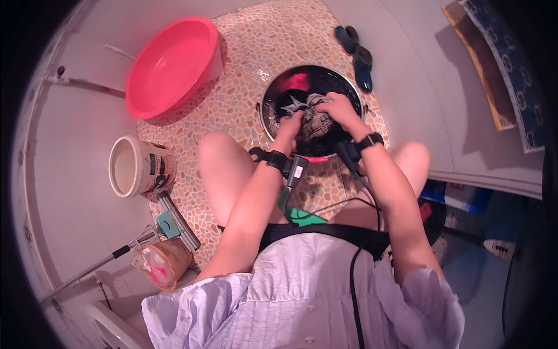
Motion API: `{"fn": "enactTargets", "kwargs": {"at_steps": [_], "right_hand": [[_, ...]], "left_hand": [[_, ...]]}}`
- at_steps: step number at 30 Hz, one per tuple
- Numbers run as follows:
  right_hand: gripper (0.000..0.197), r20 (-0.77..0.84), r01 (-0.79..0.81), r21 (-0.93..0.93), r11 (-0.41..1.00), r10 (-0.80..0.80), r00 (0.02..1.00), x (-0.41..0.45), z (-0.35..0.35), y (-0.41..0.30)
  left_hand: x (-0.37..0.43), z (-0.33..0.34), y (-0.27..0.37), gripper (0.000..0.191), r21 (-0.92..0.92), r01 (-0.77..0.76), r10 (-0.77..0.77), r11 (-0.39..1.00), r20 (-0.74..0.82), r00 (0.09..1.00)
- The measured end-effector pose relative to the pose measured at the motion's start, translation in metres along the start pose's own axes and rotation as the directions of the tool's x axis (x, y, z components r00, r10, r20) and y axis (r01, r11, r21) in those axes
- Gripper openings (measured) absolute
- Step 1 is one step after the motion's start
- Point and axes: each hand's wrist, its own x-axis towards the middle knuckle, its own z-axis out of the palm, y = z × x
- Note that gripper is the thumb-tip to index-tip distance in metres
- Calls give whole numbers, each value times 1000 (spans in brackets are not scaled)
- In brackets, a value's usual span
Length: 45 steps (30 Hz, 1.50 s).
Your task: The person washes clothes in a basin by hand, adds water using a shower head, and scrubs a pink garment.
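A round dark basin [279, 91] with a pale rim stands on the floor between my knees, with shiny water in it. Over the water is a bunched, patterned cloth [317, 123] in brown and beige. My right hand [341, 110] grips its upper right side. At its left edge is my left hand [289, 130], thumb against the cloth and the other fingers mostly hidden. A grey-white piece of fabric [294, 104] shows just beyond my left hand. Each wrist wears a black strap with a small device and cable.
A large pink tub [174, 70] leans at the back left. A white bucket [126, 168], a sponge mop [172, 224] and a lined waste basket [176, 266] stand at left. Dark slippers [362, 65] lie by the right wall. Something green [307, 217] is under me.
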Motion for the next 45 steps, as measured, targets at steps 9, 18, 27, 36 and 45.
{"fn": "enactTargets", "kwargs": {"at_steps": [9, 18, 27, 36, 45], "right_hand": [[48, -40, 204, 181, 962, -200, 979, -47, 21, -45], [33, -60, 238, -581, 779, -333, 941, -40, 25, -25], [36, -309, -81, -499, 863, -90, 947, 1, -12, 27], [55, -447, -341, -6, 940, 303, 842, 10, -46, 54], [48, -311, -369, -246, 896, 288, 906, -5, -32, 34]], "left_hand": [[-24, 22, 9, 37, -737, 325, 330, 593, 591, 736], [-18, 31, 2, 36, -737, 259, 215, 625, 481, 850], [-51, 26, 41, 31, -554, 158, 201, 818, 532, 823], [-154, -37, 129, 50, -340, -263, 314, 903, 104, 944], [-211, -212, 214, 39, -446, -519, 423, 729, -302, 854]]}}
